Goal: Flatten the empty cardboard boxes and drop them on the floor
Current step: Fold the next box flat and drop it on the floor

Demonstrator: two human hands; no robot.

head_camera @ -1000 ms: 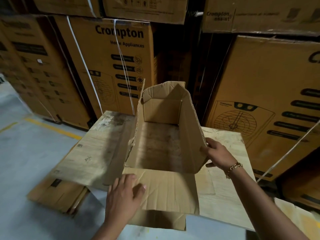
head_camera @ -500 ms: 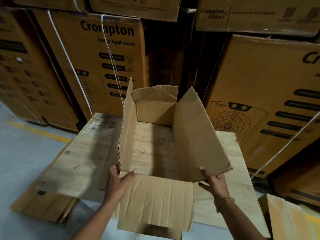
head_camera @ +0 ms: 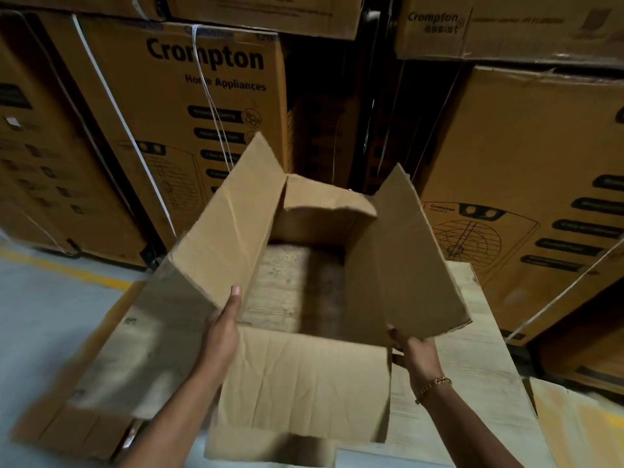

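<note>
Gripping the empty cardboard box (head_camera: 304,376) on both sides, right over the middle of the pale board (head_camera: 472,366), open side up. Looking straight down through it onto the board's grain. Splaying all four flaps: left and right ones raised and leaning outward, far one folded inward, near one lying creased over the board's near edge. Clamping the left flap low down, near its front corner, with the left hand (head_camera: 223,329), thumb straight up the inner face, other fingers tucked behind the cardboard and out of sight. Grasping the front lower corner of the right flap with the right hand (head_camera: 417,349), thumb inside, fingers curled beneath, gold chain bracelet (head_camera: 434,388) at the wrist. Poking out from under the board's near left corner, flattened brown cardboard (head_camera: 67,430). Beyond the board's far edge, tall printed Crompton cartons (head_camera: 202,96) stacked high, with white straps (head_camera: 114,106) slanting across them. Left of the board, grey floor (head_camera: 40,315) and a yellow line (head_camera: 67,268) running toward the cartons
</note>
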